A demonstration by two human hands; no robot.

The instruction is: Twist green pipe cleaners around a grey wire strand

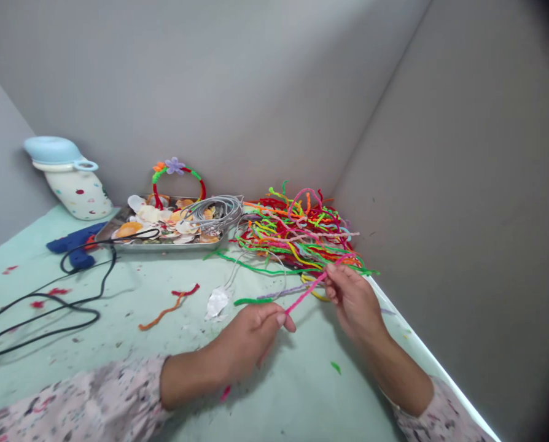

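Note:
A pink pipe cleaner (pixel 306 294) is stretched slantwise between my two hands above the table. My left hand (pixel 251 337) pinches its lower part between thumb and finger, and a pink tip shows below that hand. Higher up and to the right, my right hand (pixel 352 298) grips the other part with closed fingers. Just beyond my hands lies a tangled heap of coloured pipe cleaners (pixel 297 227). A green piece (pixel 253 301) rests by my left hand. Farther left is an orange and red twisted piece (pixel 168 311).
A metal tray (pixel 173 247) holds shells and a coil of grey wire (pixel 219 212); a flowered pipe-cleaner ring (pixel 203 187) stands in it. Left are a blue glue gun (pixel 78 242), its looping black cord (pixel 100 294) and a bottle (pixel 78 193). Grey walls (pixel 256 92) bound the table.

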